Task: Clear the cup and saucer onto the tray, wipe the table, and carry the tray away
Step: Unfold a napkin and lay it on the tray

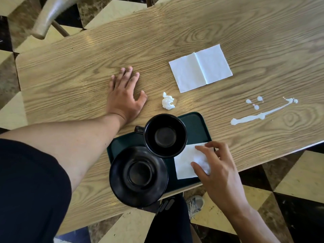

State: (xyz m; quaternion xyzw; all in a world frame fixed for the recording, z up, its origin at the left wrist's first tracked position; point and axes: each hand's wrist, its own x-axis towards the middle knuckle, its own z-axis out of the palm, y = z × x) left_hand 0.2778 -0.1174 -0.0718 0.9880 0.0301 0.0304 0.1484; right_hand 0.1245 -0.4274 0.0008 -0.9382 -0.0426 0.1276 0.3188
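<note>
A dark green tray (198,125) lies at the near edge of the wooden table (73,81). On it stand an empty black cup (164,135) and, nearer me, a black saucer (138,176) that overhangs the tray's left side. A folded white napkin (184,165) lies on the tray's right part, with a small white wad under my fingers. My right hand (215,165) has curled fingers pinching that napkin. My left hand (124,97) rests flat on the table, left of the tray, fingers spread.
An unfolded white napkin (199,67) lies on the table beyond the tray. A crumpled tissue ball (168,101) sits between it and the tray. A streak of spilled white liquid (259,113) marks the table's right side. A chair back (47,18) stands far left.
</note>
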